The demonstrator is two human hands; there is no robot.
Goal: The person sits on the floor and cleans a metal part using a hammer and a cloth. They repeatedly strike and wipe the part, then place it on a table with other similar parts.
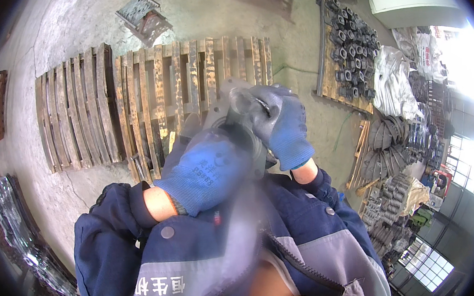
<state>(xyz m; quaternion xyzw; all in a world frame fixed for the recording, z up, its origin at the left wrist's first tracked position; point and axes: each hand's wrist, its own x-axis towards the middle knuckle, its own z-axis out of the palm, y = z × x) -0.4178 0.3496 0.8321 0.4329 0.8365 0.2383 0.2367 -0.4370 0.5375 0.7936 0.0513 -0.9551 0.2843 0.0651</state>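
A grey metal casting [220,106] with a flat flange and a round, ringed opening is held up in front of my chest. My left hand [207,164], in a blue knit glove with dark coated fingers, grips it from the left, across the opening. On the upper right side, my right hand [282,119], gloved in blue with a grey palm coating, is closed around the part's edge. Gloves cover much of the casting, and some fingertips of the left hand are hidden behind it.
Beyond my hands, wooden pallets [78,110] lie on the concrete floor. At the right stands a pallet loaded with dark metal parts [352,55], near white sacks [396,80] and stacked curved metal pieces [384,147]. Wrapped dark goods [24,237] line the left.
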